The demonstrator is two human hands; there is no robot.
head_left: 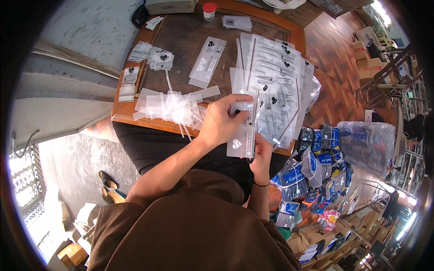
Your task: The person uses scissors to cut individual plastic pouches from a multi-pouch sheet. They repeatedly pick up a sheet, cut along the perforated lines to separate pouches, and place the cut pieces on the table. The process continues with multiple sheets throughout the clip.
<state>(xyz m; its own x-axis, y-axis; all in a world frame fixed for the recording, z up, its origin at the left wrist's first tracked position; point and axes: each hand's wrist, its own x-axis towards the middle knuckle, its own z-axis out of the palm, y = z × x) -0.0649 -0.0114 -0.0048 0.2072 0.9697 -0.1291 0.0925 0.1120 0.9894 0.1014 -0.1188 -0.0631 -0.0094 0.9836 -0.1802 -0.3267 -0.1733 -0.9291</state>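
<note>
My left hand (222, 119) pinches a translucent plastic strip (236, 147) with dark and white printing, held above the table's near edge. Close below it, my right hand (261, 156) is closed round what appear to be scissors (251, 160); a dark handle loop shows, and a thin blade runs along the strip's right edge. Behind my hands lies a fanned stack of printed clear sheets (271, 67). Narrow offcuts (174, 106) form a loose heap on the left. Beyond them sit small cut labels (160, 59), and another printed strip (208, 61) lies mid-table.
The wooden table (181, 34) has a raised brown rim. At its far side stand a red-lidded jar (209, 11) and a pale box (169, 6). Wrapped blue bundles (321, 158) and a clear plastic bag (366, 147) occupy the right floor. Shoes (107, 179) lie at left.
</note>
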